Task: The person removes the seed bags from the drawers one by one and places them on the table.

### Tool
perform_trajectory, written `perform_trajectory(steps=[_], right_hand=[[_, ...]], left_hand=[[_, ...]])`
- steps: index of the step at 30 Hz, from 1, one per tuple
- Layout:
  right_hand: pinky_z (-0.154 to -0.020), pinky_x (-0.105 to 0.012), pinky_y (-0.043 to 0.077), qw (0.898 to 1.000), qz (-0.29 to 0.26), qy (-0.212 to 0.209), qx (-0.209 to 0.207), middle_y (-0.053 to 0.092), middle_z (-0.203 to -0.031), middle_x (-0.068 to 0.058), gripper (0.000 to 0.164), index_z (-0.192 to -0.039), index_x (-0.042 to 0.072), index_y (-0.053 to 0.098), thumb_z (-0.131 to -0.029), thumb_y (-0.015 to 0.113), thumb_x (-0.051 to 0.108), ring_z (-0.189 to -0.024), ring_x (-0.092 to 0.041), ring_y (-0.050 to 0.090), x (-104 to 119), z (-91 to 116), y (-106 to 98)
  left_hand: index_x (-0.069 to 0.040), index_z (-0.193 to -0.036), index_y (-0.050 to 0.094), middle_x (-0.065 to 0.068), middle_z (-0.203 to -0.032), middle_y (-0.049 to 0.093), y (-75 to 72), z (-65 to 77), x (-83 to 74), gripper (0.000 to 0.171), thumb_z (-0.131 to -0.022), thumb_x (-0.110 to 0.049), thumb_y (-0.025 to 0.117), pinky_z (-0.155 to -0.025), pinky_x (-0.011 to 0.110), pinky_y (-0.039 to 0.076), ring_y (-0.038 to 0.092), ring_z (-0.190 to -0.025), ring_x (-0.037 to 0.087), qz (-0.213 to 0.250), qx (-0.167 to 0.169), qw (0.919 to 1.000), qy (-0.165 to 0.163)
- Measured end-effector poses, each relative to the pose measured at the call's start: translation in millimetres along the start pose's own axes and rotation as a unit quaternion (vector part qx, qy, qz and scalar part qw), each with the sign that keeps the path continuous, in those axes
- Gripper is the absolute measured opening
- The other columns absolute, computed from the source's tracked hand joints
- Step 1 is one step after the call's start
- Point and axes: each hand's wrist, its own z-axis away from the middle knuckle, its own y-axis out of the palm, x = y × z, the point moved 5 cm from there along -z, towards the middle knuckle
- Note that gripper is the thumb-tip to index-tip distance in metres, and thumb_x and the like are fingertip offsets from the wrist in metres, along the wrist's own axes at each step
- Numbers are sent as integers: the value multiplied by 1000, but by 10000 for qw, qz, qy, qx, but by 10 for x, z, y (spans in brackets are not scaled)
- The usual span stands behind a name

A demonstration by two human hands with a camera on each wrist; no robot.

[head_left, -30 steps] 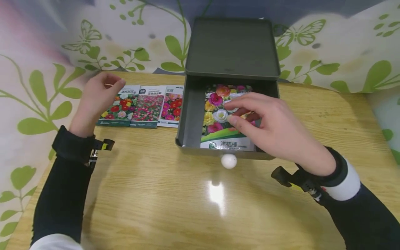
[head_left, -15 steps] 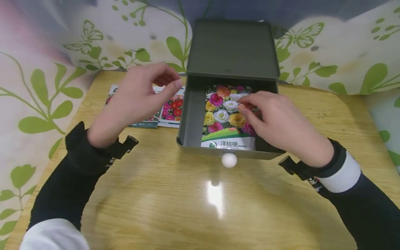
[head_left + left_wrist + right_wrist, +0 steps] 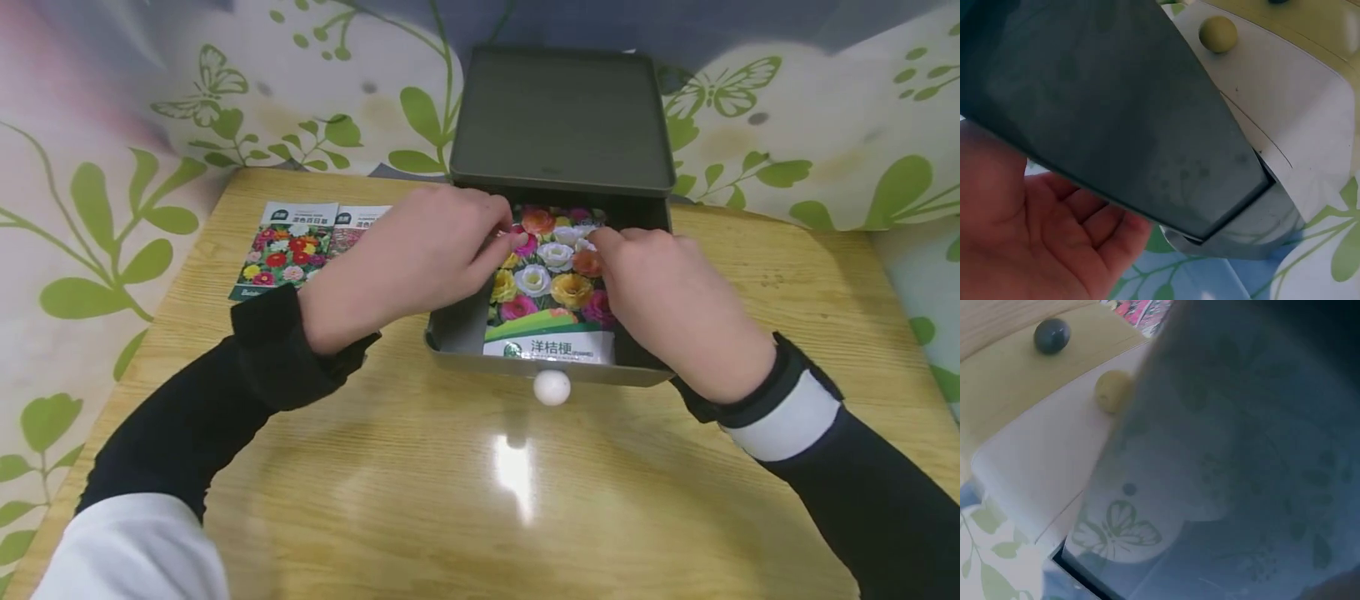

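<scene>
A seed packet (image 3: 543, 283) printed with roses-like flowers lies face up in a pulled-out dark grey drawer (image 3: 459, 329) with a white knob (image 3: 552, 388). My left hand (image 3: 420, 254) reaches over the drawer's left side, thumb and fingertips right at the packet's upper left edge. My right hand (image 3: 667, 292) is at its upper right, forefinger over the edge and thumb hidden. In the left wrist view, loosely bent fingers of the left hand (image 3: 1082, 231) show beside the dark drawer. Only a blurred bit of the right hand (image 3: 1338, 589) shows in the right wrist view.
The drawer unit's flat dark top (image 3: 562, 121) stands behind the drawer. Lower fronts carry a yellow knob (image 3: 1218, 34) and a dark knob (image 3: 1052, 336). Flower seed packets (image 3: 288, 250) lie on the wooden table (image 3: 405, 492) at left, partly behind the left arm. Patterned cloth (image 3: 825, 150) hangs behind.
My left hand has moved right from the table packets to the drawer's packet. My right hand first drew back slightly, then its forefinger came to the packet's upper right edge. The packet looks unmoved.
</scene>
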Motion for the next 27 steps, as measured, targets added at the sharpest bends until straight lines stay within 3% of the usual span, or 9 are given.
perform_trajectory(steps=[8,13,21,27], right_hand=[[-58,-46,55,9985,479,-271,18,64,-72,-19,11,-97,-8,66,-87,63,-7,-61,-31,63,21,16,18],[-56,-46,53,9982,453,-400,-57,63,-70,-17,12,-96,-5,68,-87,61,-8,-62,-32,62,11,4,55],[-48,-46,49,9970,194,-472,-584,59,-66,-14,7,-93,-3,68,-89,62,-4,-58,-31,61,-12,3,58],[-51,-41,47,9938,-699,-110,-857,65,-74,-12,12,-97,-1,70,-95,66,11,-61,-26,60,-63,5,25]], left_hand=[[-12,-77,59,3,-65,55,122,-91,-80,38,-105,-34,47,-63,37,47,57,-64,21,-742,635,9952,-117],[-12,-72,58,3,-62,53,152,-90,-119,40,-104,-34,48,-58,35,48,57,-60,20,-968,667,9930,-84],[-13,-67,54,1,-56,46,158,-72,-128,44,-102,-39,53,-50,31,36,52,-52,18,-709,572,9958,-18],[-12,-74,56,2,-60,47,149,-72,-95,36,-100,-35,59,-52,30,34,53,-55,17,-131,499,9981,-328]])
